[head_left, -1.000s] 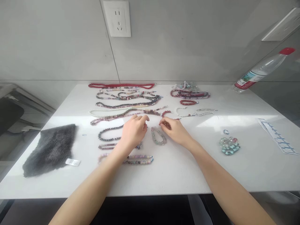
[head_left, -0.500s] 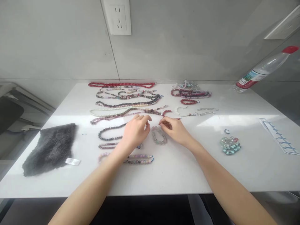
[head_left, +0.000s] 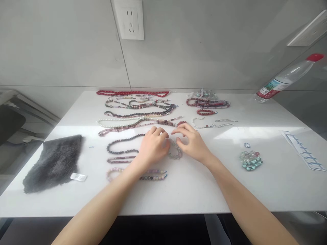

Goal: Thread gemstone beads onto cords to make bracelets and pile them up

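A loop bracelet (head_left: 175, 156) of pale green and pinkish beads lies on the white table (head_left: 194, 194) between my hands. My left hand (head_left: 155, 145) is closed at its left side, fingers curled down over the beads and hiding part of the loop. At the upper right of the loop is my right hand (head_left: 193, 142), thumb and fingers apart, fingertips close to the beads. Under and beside my left forearm lie a dark bead strand (head_left: 122, 139), a strand of brownish tube beads (head_left: 120, 160) and a pastel bead strand (head_left: 153, 177).
Several bead strands lie at the back, among them a red one (head_left: 133, 93). Turquoise and clear beads (head_left: 251, 161) sit at the right, near printed cards (head_left: 304, 149). A plastic bottle (head_left: 278, 85) stands back right. A dark furry cloth (head_left: 53, 163) lies left.
My left hand has moved right onto the bracelet's left side. My right hand has opened, its fingers spreading apart beside the bracelet.
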A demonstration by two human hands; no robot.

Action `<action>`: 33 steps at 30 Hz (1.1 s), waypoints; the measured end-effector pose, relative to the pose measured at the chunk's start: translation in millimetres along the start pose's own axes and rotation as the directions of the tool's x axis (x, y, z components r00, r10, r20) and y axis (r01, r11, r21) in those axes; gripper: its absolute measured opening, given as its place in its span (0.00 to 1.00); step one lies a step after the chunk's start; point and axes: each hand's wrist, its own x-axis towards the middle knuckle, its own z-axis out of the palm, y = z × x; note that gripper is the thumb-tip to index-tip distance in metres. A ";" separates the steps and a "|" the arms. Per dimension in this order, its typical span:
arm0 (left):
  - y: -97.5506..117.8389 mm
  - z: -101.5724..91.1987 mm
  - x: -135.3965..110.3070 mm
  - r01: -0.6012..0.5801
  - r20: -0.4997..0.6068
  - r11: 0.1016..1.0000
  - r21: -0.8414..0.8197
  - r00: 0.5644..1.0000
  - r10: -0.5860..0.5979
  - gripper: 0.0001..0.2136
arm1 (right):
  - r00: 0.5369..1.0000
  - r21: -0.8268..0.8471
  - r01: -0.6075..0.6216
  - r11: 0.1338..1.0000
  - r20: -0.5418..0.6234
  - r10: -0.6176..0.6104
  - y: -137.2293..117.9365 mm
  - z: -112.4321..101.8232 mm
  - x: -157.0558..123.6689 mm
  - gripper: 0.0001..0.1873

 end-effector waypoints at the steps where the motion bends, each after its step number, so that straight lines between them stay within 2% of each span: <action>1: 0.8 1.8 -0.3 -0.003 -0.010 1.000 0.028 1.000 0.004 0.08 | 1.000 -0.029 0.002 1.000 0.015 -0.001 -0.4 1.0 0.2 0.11; 4: 2.3 4.9 -0.8 0.008 -0.024 0.998 0.062 1.000 -0.007 0.08 | 0.998 -0.063 -0.005 0.998 0.060 0.009 -0.4 4.6 1.6 0.05; 10: 3.7 0.6 -0.5 0.115 0.043 0.993 -0.008 0.993 -0.114 0.06 | 0.990 0.013 -0.053 0.999 0.130 0.051 -0.8 8.0 2.3 0.09; 16: 3.0 -2.7 1.0 0.145 0.093 0.988 -0.050 0.986 -0.140 0.05 | 0.994 -0.017 -0.060 0.998 0.087 0.061 -2.9 12.5 1.6 0.04; 23: 2.4 -2.7 2.7 0.168 0.108 0.982 -0.082 0.981 -0.159 0.04 | 0.998 0.038 -0.051 0.998 0.045 0.050 0.1 14.0 1.9 0.04; 33: 0.0 -3.0 2.3 0.190 0.103 0.977 -0.094 0.978 -0.180 0.04 | 0.998 0.015 -0.049 0.999 0.038 0.049 -0.2 8.1 1.8 0.04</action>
